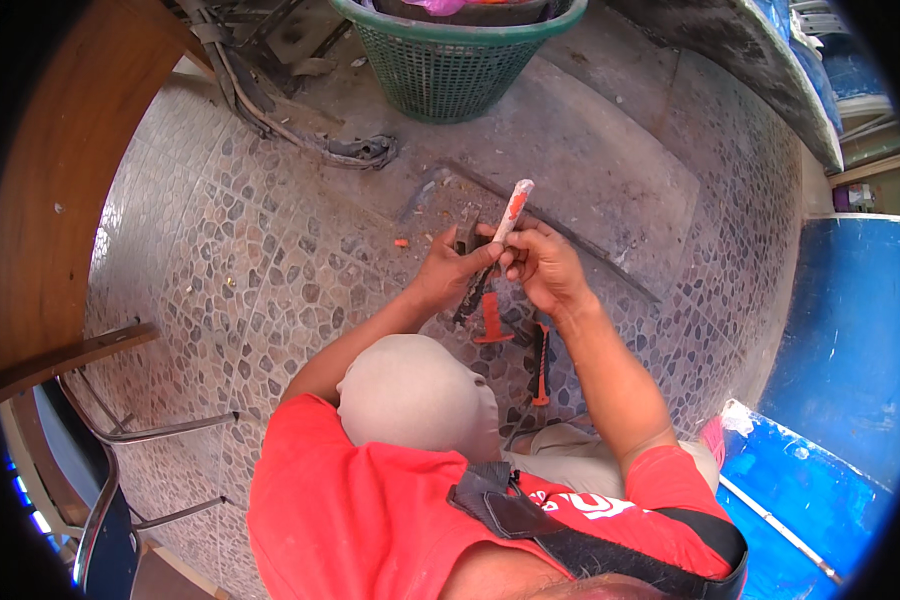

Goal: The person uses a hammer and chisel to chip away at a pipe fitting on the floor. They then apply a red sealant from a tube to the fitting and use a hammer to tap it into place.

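My right hand (545,265) pinches a short stick (513,212), whitish with worn orange patches, which points up and away from me. Close against it, my left hand (454,272) is closed around a dark flat bar (469,298); the thumb reaches toward the stick's lower end. How the two pieces meet is hidden by my fingers. Just below the hands is an orange grip with a wide guard (492,322), like a chisel's handle. Beside my leg lies a tool with a black and orange handle (541,368); its head is not clear.
A green plastic basket (450,70) stands ahead. Cables (340,150) lie left of it. A thin dark strip (580,245) crosses the dusty floor beyond my hands, with small debris. Metal chair legs (170,430) are at left, a blue drum (840,320) at right.
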A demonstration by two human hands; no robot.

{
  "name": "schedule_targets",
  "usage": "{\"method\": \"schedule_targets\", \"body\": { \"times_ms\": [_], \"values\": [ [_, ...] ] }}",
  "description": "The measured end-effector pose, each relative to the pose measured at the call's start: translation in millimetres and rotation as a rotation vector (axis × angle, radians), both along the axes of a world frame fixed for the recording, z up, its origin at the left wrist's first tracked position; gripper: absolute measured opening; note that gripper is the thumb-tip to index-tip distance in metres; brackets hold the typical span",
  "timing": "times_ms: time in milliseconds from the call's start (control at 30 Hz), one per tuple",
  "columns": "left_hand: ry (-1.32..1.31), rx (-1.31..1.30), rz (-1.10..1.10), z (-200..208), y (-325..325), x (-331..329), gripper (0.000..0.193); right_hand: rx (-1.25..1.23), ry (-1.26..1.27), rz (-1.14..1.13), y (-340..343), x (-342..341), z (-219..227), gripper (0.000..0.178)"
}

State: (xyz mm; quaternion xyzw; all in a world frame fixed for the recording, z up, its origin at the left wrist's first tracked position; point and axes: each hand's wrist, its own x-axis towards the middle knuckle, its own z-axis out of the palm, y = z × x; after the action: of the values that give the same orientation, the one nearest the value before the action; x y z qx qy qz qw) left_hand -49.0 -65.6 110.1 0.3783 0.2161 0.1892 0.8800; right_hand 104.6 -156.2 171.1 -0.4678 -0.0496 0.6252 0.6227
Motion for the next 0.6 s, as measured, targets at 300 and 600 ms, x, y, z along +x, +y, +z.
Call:
{"method": "schedule_targets", "body": {
  "times_ms": [300,600],
  "values": [
    [0.029,-0.043,0.042,-1,-3,1,0.030,0.008,0.041,-0.008,-2,2,-6,0.020],
    [0.023,-0.026,0.051,-4,-6,-3,0.024,-0.043,-0.006,-0.055,0,-8,-10,0.028]
  ]
}}
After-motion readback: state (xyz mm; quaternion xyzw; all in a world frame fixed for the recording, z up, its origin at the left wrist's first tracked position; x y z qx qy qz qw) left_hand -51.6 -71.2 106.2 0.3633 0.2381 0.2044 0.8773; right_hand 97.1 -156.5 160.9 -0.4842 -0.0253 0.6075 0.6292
